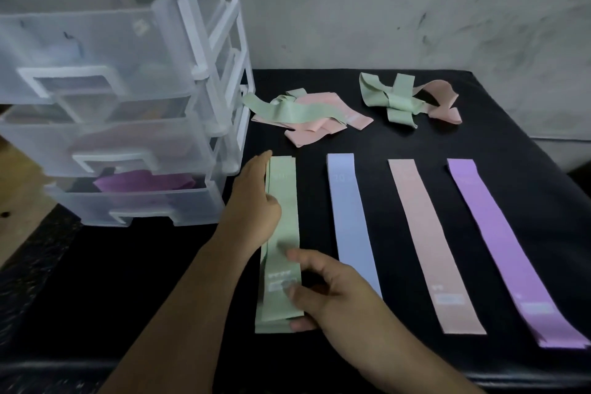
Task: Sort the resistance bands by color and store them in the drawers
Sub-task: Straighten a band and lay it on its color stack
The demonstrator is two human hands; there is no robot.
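Left hand (252, 201) lies along the left edge of the flat stack of mint-green resistance bands (283, 233): fingers straight, thumb resting on top, no real grip. Right hand (323, 291) has the near end of the same stack, thumb on top and fingers curled round its right edge.

The stack lies lengthwise on the black table (160, 265), leftmost of four parallel strips. To its right, each apart from the next: flat pale-blue resistance band (348, 217), flat pink resistance band (431, 243), flat purple resistance band (505, 249).

Behind the strips are two unsorted piles: left tangle of green and pink bands (303, 115), and right tangle of green and pink bands (403, 99).

The translucent plastic drawer unit with white frame (128, 105) stands at the table's left. The bottom drawer (134, 198) sticks out a little, with crumpled purple band (144, 182) inside. Contents of the upper drawers are too blurred to tell.
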